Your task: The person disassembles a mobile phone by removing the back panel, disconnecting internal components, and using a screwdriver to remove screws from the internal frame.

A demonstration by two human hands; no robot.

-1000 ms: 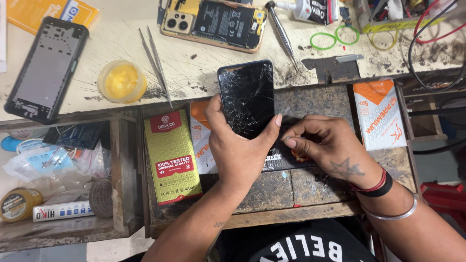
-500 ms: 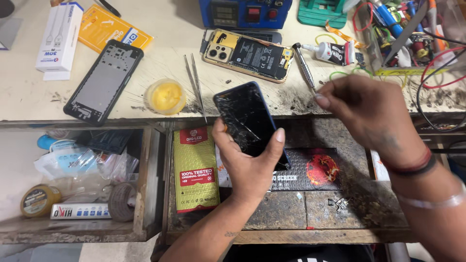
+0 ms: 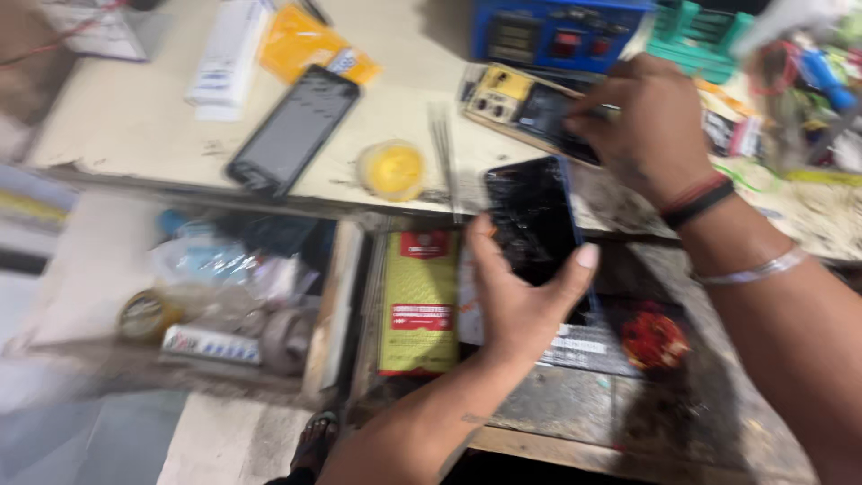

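1. While the left hand (image 3: pixel 516 301) grips the cracked phone (image 3: pixel 532 218) from below, thumb on its left edge and fingers curled around its right edge, the phone sits face up over the open drawer (image 3: pixel 628 422), just near of the counter (image 3: pixel 404 99) edge.
2. The right hand (image 3: pixel 648 121) reaches to the far side and rests on the opened phone body (image 3: pixel 521 103) with the yellow interior. Its fingers are bent down on that part; whether they pinch anything cannot be told through the blur.
3. Keep the left grip on the edges only. The glass is fractured, so pressure on its face would likely spread the cracks.
4. Hold the cracked phone level and steady while the right hand works; a tilt could let it slide from the palm.
5. Move the right hand with care above the tweezers (image 3: pixel 443 148) and the yellow round container (image 3: pixel 391 169), both lying on the counter to the left of the cracked phone.
6. A second dark phone (image 3: pixel 294 130) lies farther left, well apart from both hands.
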